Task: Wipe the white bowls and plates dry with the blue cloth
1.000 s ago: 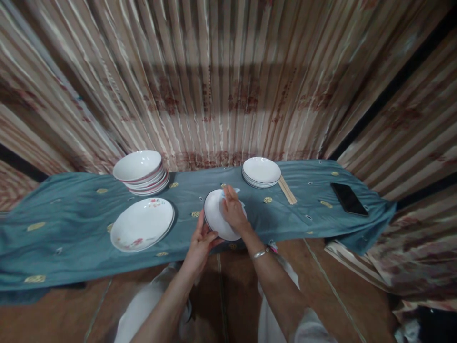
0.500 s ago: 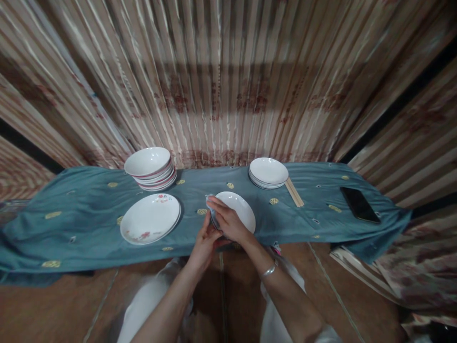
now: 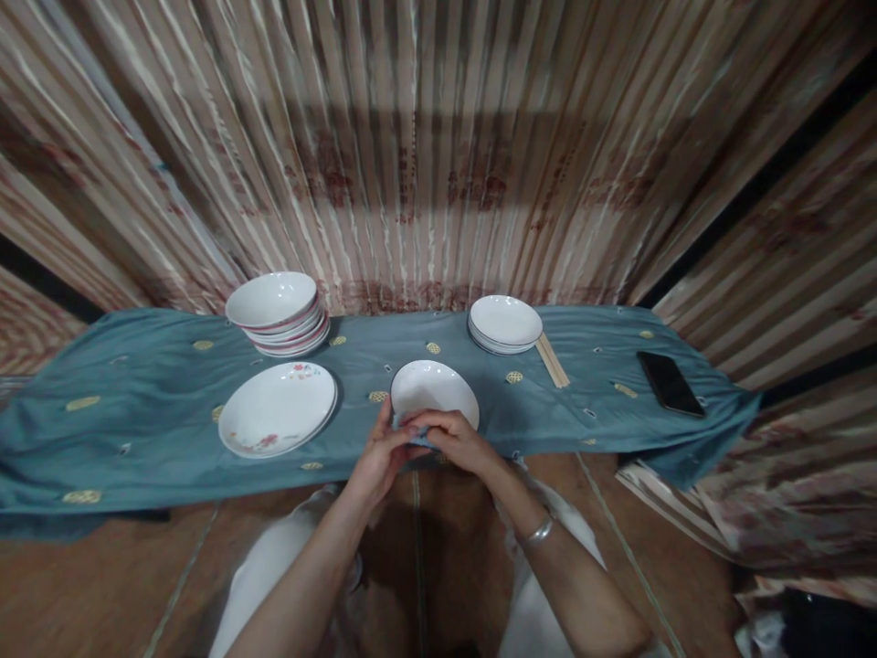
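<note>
A white plate with a thin dark rim is at the near edge of the table, in front of me. My left hand grips its near left rim, with one finger stretched up along the side. Fingers closed, my right hand pinches a small light-blue cloth at the near rim. The two hands meet there and cover part of the cloth and the plate's front edge.
Left of the plate lie stacked floral plates, with a stack of bowls behind. Small plates are piled at the back right beside wooden chopsticks. A black phone rests at the right on the teal tablecloth.
My right hand has drawn the cloth from the plate's left rim to its near rim, uncovering more of the plate's inside. The whole view has shifted slightly.
</note>
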Demonstrator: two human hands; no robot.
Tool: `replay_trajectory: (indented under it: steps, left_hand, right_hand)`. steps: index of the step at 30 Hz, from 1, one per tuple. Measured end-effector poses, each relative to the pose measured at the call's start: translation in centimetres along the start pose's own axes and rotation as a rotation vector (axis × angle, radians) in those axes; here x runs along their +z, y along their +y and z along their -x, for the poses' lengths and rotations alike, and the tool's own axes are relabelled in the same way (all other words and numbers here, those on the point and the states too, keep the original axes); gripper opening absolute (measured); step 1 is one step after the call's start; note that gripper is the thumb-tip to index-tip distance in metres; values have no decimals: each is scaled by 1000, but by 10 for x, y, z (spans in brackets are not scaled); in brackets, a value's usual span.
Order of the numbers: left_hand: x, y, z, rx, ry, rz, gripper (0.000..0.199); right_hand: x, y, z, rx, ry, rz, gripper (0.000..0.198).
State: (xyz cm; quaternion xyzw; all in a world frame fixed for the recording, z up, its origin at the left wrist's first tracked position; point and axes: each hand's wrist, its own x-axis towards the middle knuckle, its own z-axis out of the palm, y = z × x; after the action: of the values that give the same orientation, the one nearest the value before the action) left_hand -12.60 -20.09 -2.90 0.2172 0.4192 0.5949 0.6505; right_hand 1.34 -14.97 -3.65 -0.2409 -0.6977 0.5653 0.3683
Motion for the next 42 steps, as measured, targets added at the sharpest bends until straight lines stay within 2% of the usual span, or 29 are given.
replay_trajectory:
  steps: [4, 9, 15, 20, 25, 32, 36, 42]
  left_hand:
    - [3, 3, -1, -19, -14, 20, 77]
    - [4, 2, -3, -22, 91, 7, 87]
    - [1, 0, -6, -20, 119, 28, 88]
    - [1, 0, -6, -26, 127, 36, 87]
    - [3, 1, -6, -25, 134, 36, 87]
    - [-1, -4, -7, -11, 136, 36, 85]
    - [-3, -6, -5, 8, 116, 26, 86]
    - [1, -4, -3, -1, 121, 18, 95]
  right_hand:
    - [-10, 3, 5, 45, -47, -35, 26]
    - [-25, 10, 16, 64, -72, -12, 29]
    - [-43, 19, 28, 122, -2, 264, 35]
    - [-54, 30, 29, 92, 93, 492, 39]
    - [-61, 56, 25, 34, 180, 667, 45]
    - [-67, 87, 9, -28, 308, 784, 51]
    - [-66, 89, -11, -47, 341, 812, 51]
    - [-59, 84, -44, -35, 315, 834, 56]
